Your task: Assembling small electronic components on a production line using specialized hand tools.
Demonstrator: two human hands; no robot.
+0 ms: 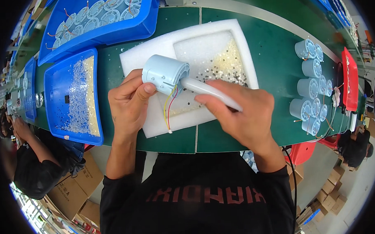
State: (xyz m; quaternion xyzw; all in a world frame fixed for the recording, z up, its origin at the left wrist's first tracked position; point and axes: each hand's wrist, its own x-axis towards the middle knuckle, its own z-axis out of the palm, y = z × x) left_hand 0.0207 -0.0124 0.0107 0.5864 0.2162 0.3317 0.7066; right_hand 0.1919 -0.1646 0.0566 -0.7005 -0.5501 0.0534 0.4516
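Note:
My left hand is closed around a light blue plastic cylindrical housing, tilted with its slotted end toward the right. Yellow and red wires hang from that end, down to a small white connector. In my right hand is a smooth white rod, gripped between thumb and fingers. The rod's far tip meets the housing's right end; whether it goes inside cannot be made out. Beneath both hands lies a white foam tray with many tiny pale and dark ring-like pieces scattered in its recess.
At the left, a shallow blue tray holds more tiny pieces. Behind it, a large blue bin contains several similar housings. More housings stand along the right side, near a red bin. Another person sits at far left.

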